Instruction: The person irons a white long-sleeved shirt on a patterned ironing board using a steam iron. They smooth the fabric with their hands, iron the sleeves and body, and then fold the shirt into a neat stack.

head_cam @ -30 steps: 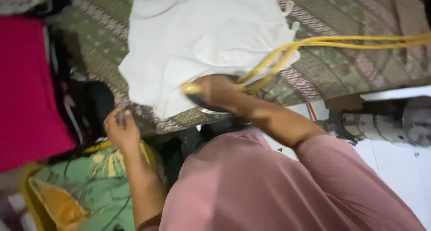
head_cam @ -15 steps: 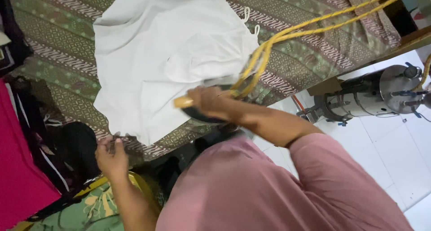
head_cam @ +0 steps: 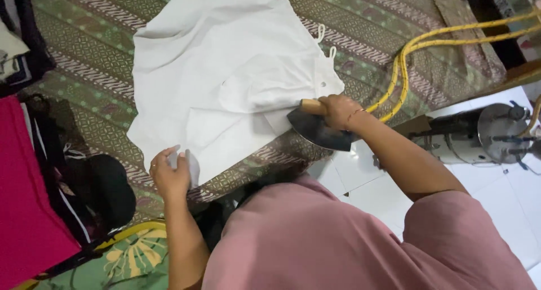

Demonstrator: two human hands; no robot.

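White cloth (head_cam: 225, 81) lies spread flat on a worktop covered with a green and brown patterned sheet (head_cam: 389, 25). The cloth looks like a shirt or top, with two thin loops at its right edge.

The right hand (head_cam: 338, 111) is wrapped tight around the wooden handle of a dark metal iron (head_cam: 318, 129). The iron sits at the lower right corner of the cloth, partly on the cloth and partly past the edge of the worktop. Yellow hoses (head_cam: 428, 42) run from the iron across the sheet to the upper right.

The left hand (head_cam: 168, 174) pinches the lower corner of the cloth between the fingers and pulls it flat near the edge of the worktop.

This looks like the pressing step: one hand holds the cloth smooth while the other works the iron over it. The next move seems to call for sliding the iron up onto the wrinkled part in the middle, while the left hand keeps the corner tight so no new folds get pressed in. The fingers should stay away from the hot metal.

A round metal tank (head_cam: 490, 135) stands on the white floor to the right. A bright pink cloth (head_cam: 28, 211) lies at the left, beside some dark clothes (head_cam: 101, 188).
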